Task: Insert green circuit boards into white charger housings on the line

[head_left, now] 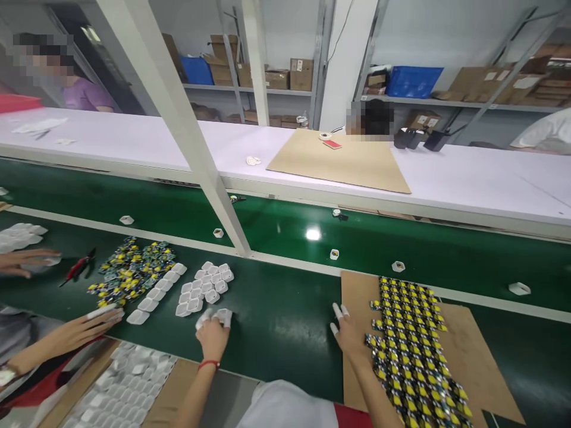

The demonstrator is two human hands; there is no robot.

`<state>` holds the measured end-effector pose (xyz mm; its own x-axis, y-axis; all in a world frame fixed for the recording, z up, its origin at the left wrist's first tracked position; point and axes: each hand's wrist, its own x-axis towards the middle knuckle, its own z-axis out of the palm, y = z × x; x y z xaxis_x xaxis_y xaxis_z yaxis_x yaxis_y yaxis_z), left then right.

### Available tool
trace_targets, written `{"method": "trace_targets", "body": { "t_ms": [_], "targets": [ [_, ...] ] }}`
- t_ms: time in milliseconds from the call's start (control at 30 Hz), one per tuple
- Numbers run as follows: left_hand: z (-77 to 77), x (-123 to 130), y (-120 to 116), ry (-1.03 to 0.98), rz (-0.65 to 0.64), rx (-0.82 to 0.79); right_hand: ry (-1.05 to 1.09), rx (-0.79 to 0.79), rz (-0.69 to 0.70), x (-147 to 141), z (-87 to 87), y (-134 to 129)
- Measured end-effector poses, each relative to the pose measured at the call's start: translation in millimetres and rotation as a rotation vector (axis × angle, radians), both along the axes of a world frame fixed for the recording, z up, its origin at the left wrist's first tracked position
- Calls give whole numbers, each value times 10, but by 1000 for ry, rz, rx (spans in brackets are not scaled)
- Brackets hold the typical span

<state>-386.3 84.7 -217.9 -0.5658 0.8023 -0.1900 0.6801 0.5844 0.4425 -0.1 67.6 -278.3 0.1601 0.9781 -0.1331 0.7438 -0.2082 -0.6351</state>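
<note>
My left hand [213,336], with a red string on its wrist and white finger covers, has its fingers curled on a small white plastic housing [226,317] at the bench edge. Just beyond it lies a group of similar white housings [207,284], with a row of more housings [156,294] to its left. My right hand [350,337] rests over the left edge of a cardboard sheet [354,291], fingers spread and holding nothing, white covers on the fingertips. Beside it, rows of small circuit boards with yellow parts [410,333] cover the sheet.
At left, a co-worker's hands [91,326] are near a heap of circuit boards [134,267] and red-handled cutters [78,267]. A tray of white housings [129,386] sits below the bench edge. Several housings lie along the green belt [285,229]. A white post [178,125] rises ahead.
</note>
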Motion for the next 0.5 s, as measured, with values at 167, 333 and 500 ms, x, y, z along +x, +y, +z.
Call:
{"method": "trace_targets", "body": {
  "t_ms": [167,333,500],
  "targets": [
    [-66,880,-302,-640,-122,117,148,-32,-62,-295,-80,-32],
    [155,1524,-481,-1273,-86,52,467,64,-241,-391,10,-187],
    [600,1758,-360,-1645,-50,43,781,211,-358,-472,542,-458]
  ]
}}
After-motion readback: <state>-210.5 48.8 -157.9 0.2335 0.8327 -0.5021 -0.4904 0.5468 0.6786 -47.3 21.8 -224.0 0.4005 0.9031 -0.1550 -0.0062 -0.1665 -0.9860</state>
